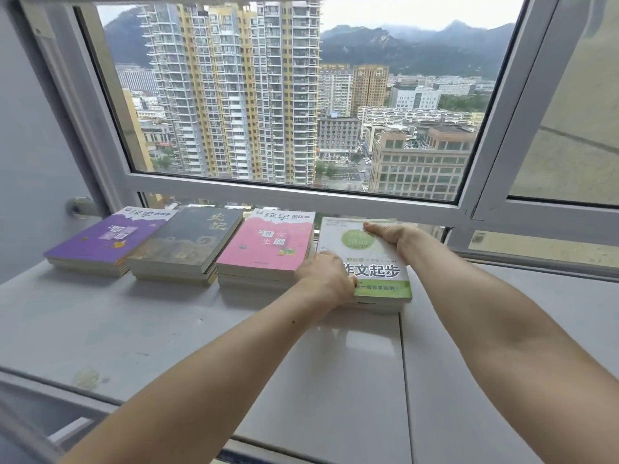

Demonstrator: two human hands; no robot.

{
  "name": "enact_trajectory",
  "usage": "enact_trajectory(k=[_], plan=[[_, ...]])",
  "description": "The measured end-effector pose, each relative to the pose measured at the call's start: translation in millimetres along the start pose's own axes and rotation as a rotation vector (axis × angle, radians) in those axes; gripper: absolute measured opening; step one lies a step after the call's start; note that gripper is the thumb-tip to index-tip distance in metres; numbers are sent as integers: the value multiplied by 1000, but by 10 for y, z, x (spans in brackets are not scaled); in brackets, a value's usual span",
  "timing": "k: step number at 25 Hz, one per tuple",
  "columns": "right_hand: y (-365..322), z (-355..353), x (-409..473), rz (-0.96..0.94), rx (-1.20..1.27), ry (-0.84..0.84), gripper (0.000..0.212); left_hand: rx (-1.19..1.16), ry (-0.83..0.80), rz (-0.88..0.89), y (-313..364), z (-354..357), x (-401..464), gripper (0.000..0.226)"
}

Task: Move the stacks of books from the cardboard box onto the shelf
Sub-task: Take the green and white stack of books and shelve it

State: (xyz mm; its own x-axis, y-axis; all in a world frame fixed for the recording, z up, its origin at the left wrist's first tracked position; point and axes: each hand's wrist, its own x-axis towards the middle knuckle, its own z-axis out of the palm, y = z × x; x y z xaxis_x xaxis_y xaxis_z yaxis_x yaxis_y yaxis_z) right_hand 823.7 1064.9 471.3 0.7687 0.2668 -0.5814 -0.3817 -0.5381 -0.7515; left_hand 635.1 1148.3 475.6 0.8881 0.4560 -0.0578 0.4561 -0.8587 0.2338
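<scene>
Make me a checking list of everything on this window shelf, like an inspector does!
Surface: grey shelf under the window, with a seam on the right.
Job's things: four book stacks in a row: purple stack, dark stack, pink stack, green-and-white stack. Cardboard box not seen.
Clutter: a faint smudge near the front edge.
Grippers: left hand and right hand both grip the green-and-white stack.
Cables: nothing seen.
Surroundings: window frame, tower blocks and mountains outside.

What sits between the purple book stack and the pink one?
A dark-covered stack lies between the purple stack and the pink stack in the head view.
</scene>
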Motion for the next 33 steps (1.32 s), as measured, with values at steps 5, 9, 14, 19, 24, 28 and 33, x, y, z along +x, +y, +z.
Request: enact_trajectory(k=[5,9,14,19,24,28,33], plan=[[-52,55,127,37,-62,60,55,194,-23,-6,76,49,24,50],[-63,68,192,8,-45,125,59,340,18,47,62,67,-27,44],[-55,91,163,-138,-290,495,103,437,34,104,54,68,-17,42],[61,44,5,-271,-530,570,69,583,40,148,97,53,64,39],[385,-315,-445,-403,-778,696,40,576,50,229,89,-96,149,43],[871,-696,-917,-482,-919,753,31,515,158,471,233,-308,154,30],[1722,-1129,-1664,-424,-924,884,30,392,164,763,923,-216,-64,32]])
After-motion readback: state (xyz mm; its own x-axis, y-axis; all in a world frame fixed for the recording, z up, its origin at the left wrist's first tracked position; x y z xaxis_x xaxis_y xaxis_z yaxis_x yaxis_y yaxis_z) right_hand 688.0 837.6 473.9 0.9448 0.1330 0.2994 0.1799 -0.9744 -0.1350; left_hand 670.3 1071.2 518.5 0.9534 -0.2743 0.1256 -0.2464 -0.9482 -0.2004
